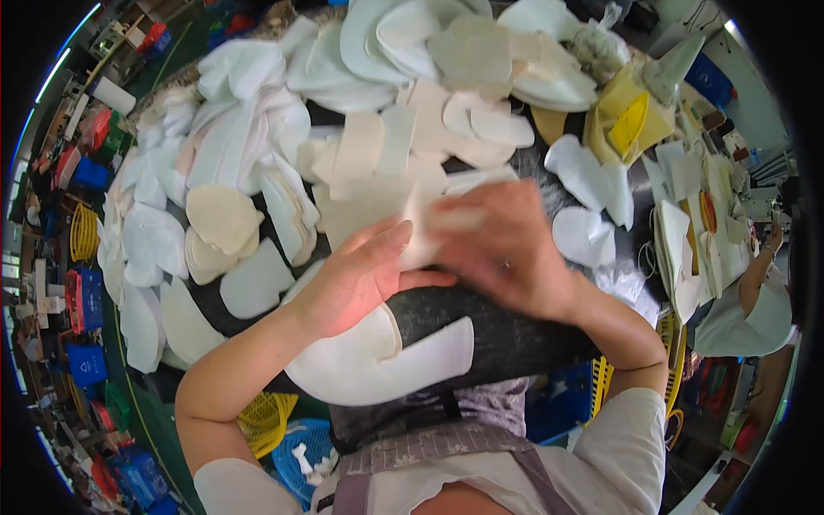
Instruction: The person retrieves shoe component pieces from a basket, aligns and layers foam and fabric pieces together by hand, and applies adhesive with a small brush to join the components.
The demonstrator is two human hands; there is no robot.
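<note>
My left hand is over the middle of the dark table, thumb and fingers pinching a pale cream sheet piece. Close on its right is my right hand, smeared by motion. Its fingers are at the same piece, but whether they grip it cannot be made out. Below both hands lies a curved white cut piece, near the table's front edge. Just beyond them is a pile of cream pieces.
Heaps of white padded pieces cover the table's far and left sides. A yellow bag is at the far right. Below the table edge are a yellow basket and a blue basket. Another person's arm shows at right.
</note>
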